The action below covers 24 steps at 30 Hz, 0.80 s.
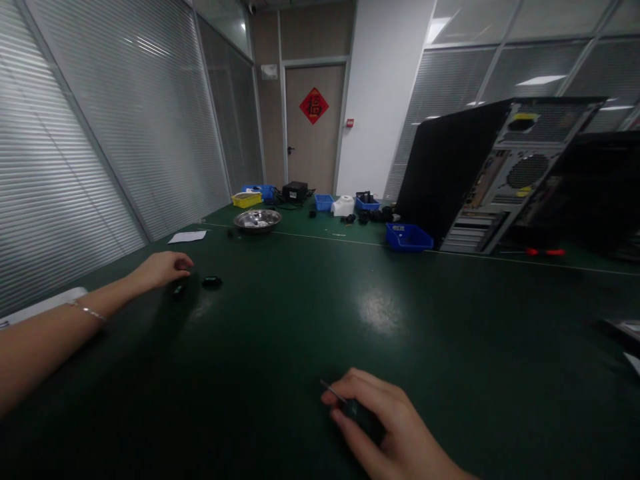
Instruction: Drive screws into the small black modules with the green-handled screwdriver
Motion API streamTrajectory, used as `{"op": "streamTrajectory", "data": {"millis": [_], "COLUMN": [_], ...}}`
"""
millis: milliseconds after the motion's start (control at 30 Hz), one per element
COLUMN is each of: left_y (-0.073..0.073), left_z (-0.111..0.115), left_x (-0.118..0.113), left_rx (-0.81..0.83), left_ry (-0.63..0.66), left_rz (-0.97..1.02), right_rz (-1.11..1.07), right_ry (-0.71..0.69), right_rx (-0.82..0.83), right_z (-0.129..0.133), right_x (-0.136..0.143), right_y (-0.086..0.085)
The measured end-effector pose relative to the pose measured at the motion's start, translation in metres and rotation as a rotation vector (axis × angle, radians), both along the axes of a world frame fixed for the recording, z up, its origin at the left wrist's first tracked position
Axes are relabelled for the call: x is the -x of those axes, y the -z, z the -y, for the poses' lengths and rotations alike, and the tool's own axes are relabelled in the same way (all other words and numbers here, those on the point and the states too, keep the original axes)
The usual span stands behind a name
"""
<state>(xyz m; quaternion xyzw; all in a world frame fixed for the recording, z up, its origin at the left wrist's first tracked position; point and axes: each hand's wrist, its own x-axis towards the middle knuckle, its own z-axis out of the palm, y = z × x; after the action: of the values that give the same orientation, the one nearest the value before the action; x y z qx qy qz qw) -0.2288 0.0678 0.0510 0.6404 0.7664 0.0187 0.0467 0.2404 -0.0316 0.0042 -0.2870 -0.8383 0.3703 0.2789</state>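
My right hand, low in the view, is wrapped round a small screwdriver with a dark handle. Its thin metal shaft points up and to the left, past my fingertips. Farther off at the left, my left hand hovers low over the table with curved fingers slightly apart, and I see nothing in them. A small dark piece lies just below those fingers. To its right sits a similar small black piece; both are too small and dim to name.
The green table carries a metal bowl, a white paper and a blue bin. At the right stands a black computer tower, near a red-handled tool. Small baskets and dark parts line the back.
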Motion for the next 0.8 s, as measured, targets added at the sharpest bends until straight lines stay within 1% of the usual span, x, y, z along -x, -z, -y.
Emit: {"op": "streamTrajectory", "data": {"millis": [67,133,167,233,267,367,400,433,500,567,667,800], "left_y": [-0.006,-0.012,-0.013,-0.013,-0.011,0.002,0.007,0.013,0.026,0.038,0.052,0.057], "left_z": [0.003,0.007,0.010,0.019,0.024,0.045,0.052,0.059,0.069,0.074,0.076,0.074], "left_x": [-0.011,-0.031,-0.045,-0.083,-0.107,-0.182,-0.204,-0.224,-0.249,-0.259,-0.253,-0.244], "left_rx": [-0.086,-0.185,-0.227,-0.277,-0.284,-0.216,-0.189,-0.177,-0.158,-0.149,-0.110,-0.073], "left_ry": [0.026,0.084,0.128,0.248,0.320,0.565,0.680,0.768,0.857,0.872,0.866,0.947], "left_rz": [0.011,0.034,0.055,0.107,0.141,0.272,0.397,0.511,0.679,0.787,0.878,0.917], "right_rz": [0.001,0.005,0.003,-0.011,-0.021,-0.048,-0.054,-0.059,-0.089,-0.126,-0.159,-0.141], "right_ry": [0.008,0.019,0.026,0.045,0.057,0.107,0.124,0.135,0.158,0.177,0.195,0.172], "right_rx": [-0.006,-0.015,-0.019,-0.033,-0.042,-0.067,-0.074,-0.077,-0.087,-0.099,-0.120,-0.130], "right_z": [0.000,0.001,0.001,0.000,0.000,-0.001,-0.001,-0.002,-0.005,-0.008,-0.012,-0.016], "right_x": [0.000,0.000,0.001,0.001,0.000,0.000,-0.001,-0.001,-0.001,-0.002,-0.005,-0.006], "right_y": [0.000,-0.001,-0.001,0.000,0.000,-0.001,-0.001,-0.002,-0.002,0.000,0.005,0.007]}}
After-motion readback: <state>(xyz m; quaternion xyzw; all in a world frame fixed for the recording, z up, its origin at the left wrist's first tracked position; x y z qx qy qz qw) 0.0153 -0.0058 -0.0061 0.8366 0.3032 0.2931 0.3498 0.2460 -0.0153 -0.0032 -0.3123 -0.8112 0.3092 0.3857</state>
